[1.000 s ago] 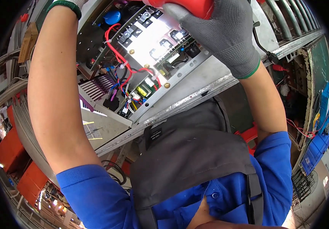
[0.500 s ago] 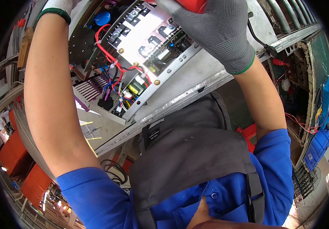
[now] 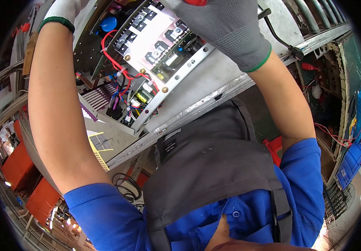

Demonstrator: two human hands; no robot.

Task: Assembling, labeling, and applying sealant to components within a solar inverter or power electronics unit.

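Note:
A grey knit glove with a green cuff covers my right hand [image 3: 224, 31], which is closed round a red tool [image 3: 196, 1] at the top edge. Most of that tool is hidden by the hand or cut off, so I cannot make out its kind. Below and left of it lies an open electronics unit, with a circuit board on a metal plate [image 3: 154, 39] and black components clamped along both sides. Red wires [image 3: 112, 62] loop down its left side. My left hand [image 3: 63, 10], in a white glove, reaches beyond the top edge at the unit's far left; its fingers are out of sight.
A metal rail [image 3: 207, 98] runs along the bench's near edge, close to my dark apron. From beside my right hand a black cord [image 3: 276, 35] leads to a black knob-like end [image 3: 296, 53]. Metal rollers [image 3: 314, 16] stand at far right; orange bins [image 3: 42, 201] are at lower left.
My right hand has shifted slightly left and up, and less of the red tool shows. The unit appears a little further left and higher in the picture. My left hand has barely moved.

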